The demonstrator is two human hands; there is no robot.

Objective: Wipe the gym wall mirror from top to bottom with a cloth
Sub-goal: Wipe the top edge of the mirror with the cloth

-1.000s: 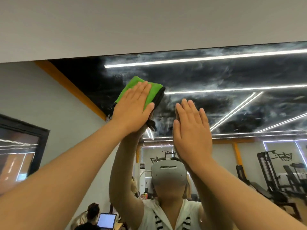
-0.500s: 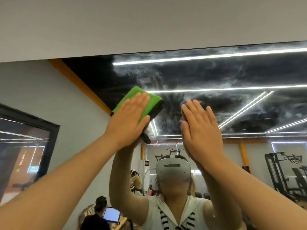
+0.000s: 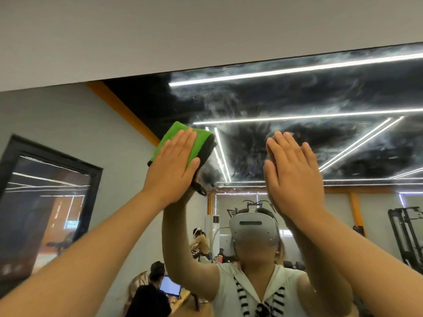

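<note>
Grip first: left hand [image 3: 171,170] isn't clamping anything. Fingers [image 3: 184,145] are straight and together, palm flat, pressing the green cloth [image 3: 175,136] against the mirror [image 3: 332,143]. No curl round the cloth's edge that I can see; thumb is splayed to the right. Flat palm makes sense, since it spreads load over the whole pad and wipes a wide band instead of a fingertip streak. Cloth is folded into a thick pad, green face toward the palm, dark layer showing at its right edge, a dark corner poking out below the heel of the hand.

Right hand [image 3: 295,179] is also flat, fingers straight, holding nothing. It looks laid on the glass near the cloth hand, its reflection meeting it at the fingertips. My read: it's a brace for the overhead reach, not a working hand. Risk: a bare palm on glass likely leaves prints where the wipe has to pass.

Cloth sits in the mirror's upper left, below the top edge, not at it. White hazy smears [image 3: 251,143] cover the glass to the right and above, up to the wall [image 3: 160,30]. The patch left of the haze reads clean black. Judgement: early in the job, top band only partly done. Lower glass around the reflected headset [image 3: 251,227]: can't tell its state.
</note>
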